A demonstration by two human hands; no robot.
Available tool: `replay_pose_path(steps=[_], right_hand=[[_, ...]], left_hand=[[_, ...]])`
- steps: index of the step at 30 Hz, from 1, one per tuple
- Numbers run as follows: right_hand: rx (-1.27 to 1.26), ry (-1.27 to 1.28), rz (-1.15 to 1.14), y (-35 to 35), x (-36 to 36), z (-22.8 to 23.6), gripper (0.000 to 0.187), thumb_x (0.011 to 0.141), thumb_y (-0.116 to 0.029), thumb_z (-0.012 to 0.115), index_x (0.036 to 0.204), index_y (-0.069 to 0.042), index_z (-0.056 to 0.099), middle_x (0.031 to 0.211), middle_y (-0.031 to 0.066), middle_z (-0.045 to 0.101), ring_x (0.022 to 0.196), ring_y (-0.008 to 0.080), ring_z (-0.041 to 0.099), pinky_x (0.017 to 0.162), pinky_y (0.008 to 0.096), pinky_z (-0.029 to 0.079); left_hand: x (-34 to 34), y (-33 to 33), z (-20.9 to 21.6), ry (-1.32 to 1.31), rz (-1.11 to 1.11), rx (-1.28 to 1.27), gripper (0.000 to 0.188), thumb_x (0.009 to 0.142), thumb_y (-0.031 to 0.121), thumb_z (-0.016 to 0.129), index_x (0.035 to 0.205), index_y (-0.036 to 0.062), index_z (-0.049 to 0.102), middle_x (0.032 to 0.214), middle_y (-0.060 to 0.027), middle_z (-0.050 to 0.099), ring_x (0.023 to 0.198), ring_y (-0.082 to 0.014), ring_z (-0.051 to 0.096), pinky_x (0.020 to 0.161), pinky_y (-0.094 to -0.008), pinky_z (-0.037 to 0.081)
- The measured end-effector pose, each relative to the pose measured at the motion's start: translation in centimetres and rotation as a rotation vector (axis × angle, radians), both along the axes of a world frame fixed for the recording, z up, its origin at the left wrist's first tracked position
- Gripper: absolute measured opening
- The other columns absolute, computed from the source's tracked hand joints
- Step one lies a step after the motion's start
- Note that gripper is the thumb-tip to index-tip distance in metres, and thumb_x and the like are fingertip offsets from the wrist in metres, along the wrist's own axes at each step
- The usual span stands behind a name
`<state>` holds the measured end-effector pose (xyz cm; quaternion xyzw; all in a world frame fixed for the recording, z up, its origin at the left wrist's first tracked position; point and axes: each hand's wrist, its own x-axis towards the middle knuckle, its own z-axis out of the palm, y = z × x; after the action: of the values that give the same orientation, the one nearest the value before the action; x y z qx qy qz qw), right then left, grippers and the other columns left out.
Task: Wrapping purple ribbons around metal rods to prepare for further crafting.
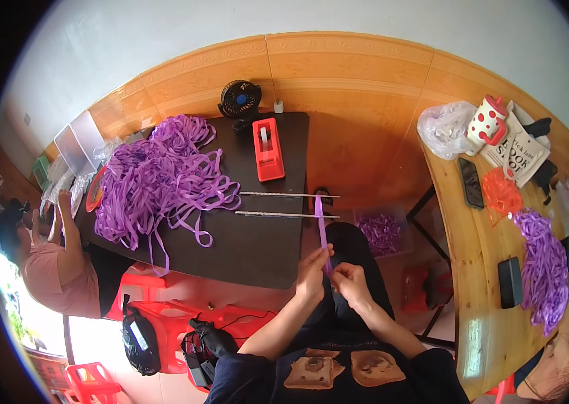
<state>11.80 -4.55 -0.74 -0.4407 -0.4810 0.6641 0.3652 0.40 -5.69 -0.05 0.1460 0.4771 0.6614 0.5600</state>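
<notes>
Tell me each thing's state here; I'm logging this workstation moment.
Purple ribbon strip: pulled taut, pinched by both hands.
Left hand: fingers closed on the strip.
Right hand: fingers closed on the strip.
Ribbon pile: loose, tangled on the dark table.
Small fan: upright.
Red tape dispenser: lying flat.

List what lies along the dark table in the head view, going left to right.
Purple ribbon pile → black desk fan → red tape dispenser → purple strip pinched by left hand and right hand.
</notes>
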Motion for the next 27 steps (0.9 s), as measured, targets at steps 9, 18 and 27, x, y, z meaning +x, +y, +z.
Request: replay_pose_path(steps=[9,18,27], right_hand=[[-0.637,0.153,0.224,2.4,0.9,0.9,0.009,0.082,-0.006,0.059,0.073,-0.004,0.062,0.061,0.0061,0.058,0.047,0.0132,0.052,0.040,0.0235,0.038],[-0.660,0.287,0.231,1.4,0.5,1.0,0.008,0.085,-0.006,0.059,0.078,-0.004,0.062,0.063,0.0079,0.060,0.049,0.0149,0.055,0.041,0.0246,0.040],[0.248,-0.117,0.056,-0.9,1.1,1.2,0.003,0.083,-0.005,0.064,0.085,-0.002,0.064,0.070,0.0079,0.060,0.055,0.0151,0.058,0.048,0.0247,0.043]], left_hand=[[-0.5,-3.2,-1.7,0.063,-0.070,0.077,0.018,0.094,0.012,0.057,0.103,-0.0011,0.066,0.096,-0.0070,0.066,0.085,-0.0095,0.059,0.075,-0.0224,0.046],[-0.8,-3.6,-0.7,0.088,-0.061,0.123,0.017,0.093,0.011,0.058,0.100,-0.0018,0.066,0.078,-0.0020,0.062,0.066,-0.0073,0.055,0.062,-0.0201,0.043],[-0.9,-3.7,-1.3,0.162,0.003,0.088,0.015,0.091,0.014,0.062,0.096,0.0019,0.069,0.079,-0.0004,0.064,0.071,-0.0061,0.057,0.061,-0.0186,0.042]])
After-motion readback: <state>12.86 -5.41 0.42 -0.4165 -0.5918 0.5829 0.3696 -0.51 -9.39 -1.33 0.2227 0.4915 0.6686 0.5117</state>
